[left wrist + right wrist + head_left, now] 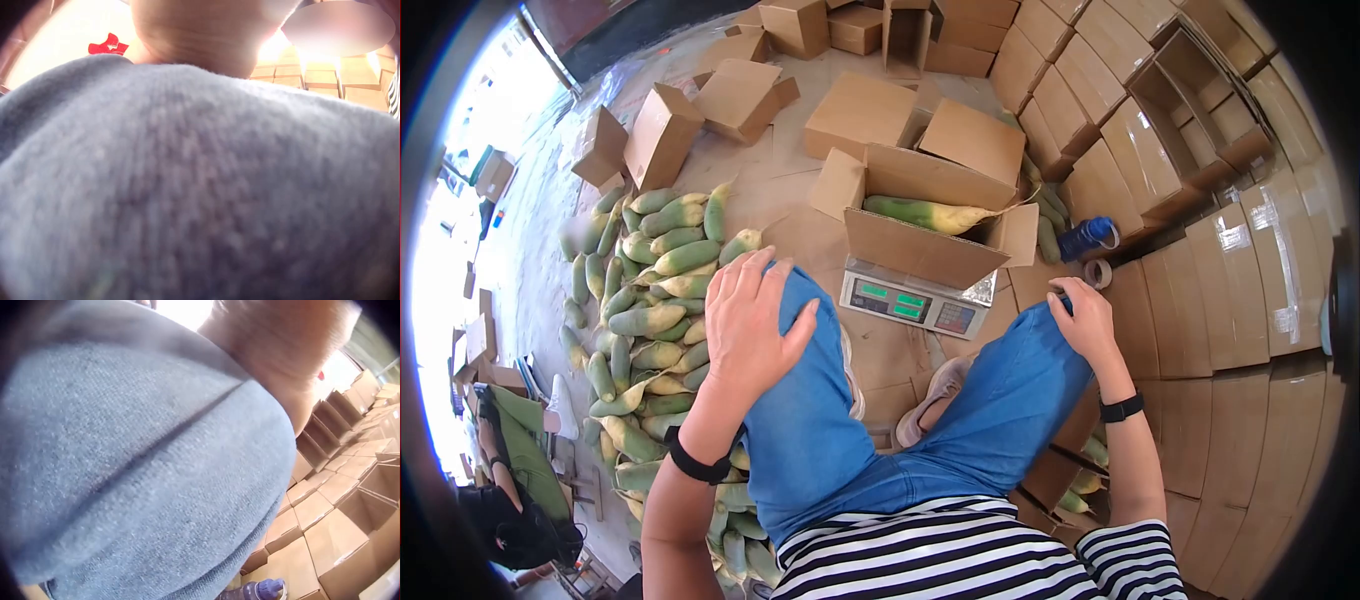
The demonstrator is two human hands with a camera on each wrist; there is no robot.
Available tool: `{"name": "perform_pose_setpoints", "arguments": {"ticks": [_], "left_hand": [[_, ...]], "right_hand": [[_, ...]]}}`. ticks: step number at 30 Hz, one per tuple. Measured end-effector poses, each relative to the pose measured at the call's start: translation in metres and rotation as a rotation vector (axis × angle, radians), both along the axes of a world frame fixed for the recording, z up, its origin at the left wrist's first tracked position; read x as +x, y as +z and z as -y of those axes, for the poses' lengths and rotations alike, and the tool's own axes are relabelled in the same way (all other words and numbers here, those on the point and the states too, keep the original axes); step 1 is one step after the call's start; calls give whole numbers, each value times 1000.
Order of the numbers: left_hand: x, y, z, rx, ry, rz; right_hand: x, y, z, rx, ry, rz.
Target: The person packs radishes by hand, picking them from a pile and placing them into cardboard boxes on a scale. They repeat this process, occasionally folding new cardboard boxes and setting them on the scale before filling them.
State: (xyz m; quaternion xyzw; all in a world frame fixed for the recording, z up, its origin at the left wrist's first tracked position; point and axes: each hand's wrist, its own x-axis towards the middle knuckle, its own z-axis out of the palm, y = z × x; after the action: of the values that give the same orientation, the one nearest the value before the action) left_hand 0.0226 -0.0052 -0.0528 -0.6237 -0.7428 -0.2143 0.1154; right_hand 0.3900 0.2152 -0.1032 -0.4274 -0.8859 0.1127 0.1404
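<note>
My left hand [755, 318] rests on the left knee of the blue jeans [800, 430], fingers relaxed and thumb apart. On the other knee lies my right hand [1086, 318], holding nothing. Between and beyond the knees a digital scale [915, 300] with lit green displays carries an open cardboard box [920, 245]. Inside the box a green-and-white radish [930, 214] shows near the top, its thin root pointing right. Denim fills most of both wrist views, with part of the left hand [197, 37] and right hand [269, 350] at the top.
A large pile of radishes [665, 250] spreads left of the legs. Stacked cartons [1230, 280] wall off the right side. A blue bottle [1086, 238] and a tape roll [1098, 273] stand near the right knee. Open boxes [662, 135] lie farther back. Another person [515, 480] sits at far left.
</note>
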Motion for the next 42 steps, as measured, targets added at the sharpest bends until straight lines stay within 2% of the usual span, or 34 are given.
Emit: {"name": "perform_pose_setpoints", "arguments": {"ticks": [2,4,5,7,9,11,13,15,17,20,23,25,28,32,34,37,41,42], "left_hand": [[-1,1,4,28,6,53],[-8,-3,13,230,13,366],[-13,-8,21,229,38,360],[-30,-32,45,263,173,696],[-54,-81,83,122,353,716],[-62,-112,125,-153,419,564],[-64,-155,173,-509,546,478],[-58,-175,210,-917,601,373],[-49,-201,241,-1131,604,324],[-27,-245,280,-1213,579,438],[-3,-281,297,-1254,546,512],[10,-290,296,-1188,542,606],[22,-301,284,-867,606,769],[19,-305,264,-793,677,815],[16,-307,258,-691,813,779],[13,-316,254,-613,897,805],[9,-317,240,-680,891,805],[10,-311,232,-637,807,754]], "right_hand": [[-1,0,-1,10,7,-5],[0,-1,0,-3,-30,-45],[1,-2,0,-9,-6,-49],[4,-5,-2,-25,-28,-65],[7,-11,-4,3,-21,-68],[7,-11,-4,-21,-34,-69],[3,-8,-4,-37,-27,-45],[1,-7,-4,-41,-38,-18],[-1,-8,-6,-31,-44,9],[0,-11,-7,-45,-47,6],[2,-11,-8,-52,-46,44],[5,-13,-8,-57,-35,65],[6,-13,-12,-45,-9,85],[-2,-12,-14,-55,-1,117],[-5,-12,-15,-66,0,134],[-9,-11,-16,-68,1,147],[-15,-9,-13,-74,-5,152],[-16,-9,-13,-79,-13,153]]}}
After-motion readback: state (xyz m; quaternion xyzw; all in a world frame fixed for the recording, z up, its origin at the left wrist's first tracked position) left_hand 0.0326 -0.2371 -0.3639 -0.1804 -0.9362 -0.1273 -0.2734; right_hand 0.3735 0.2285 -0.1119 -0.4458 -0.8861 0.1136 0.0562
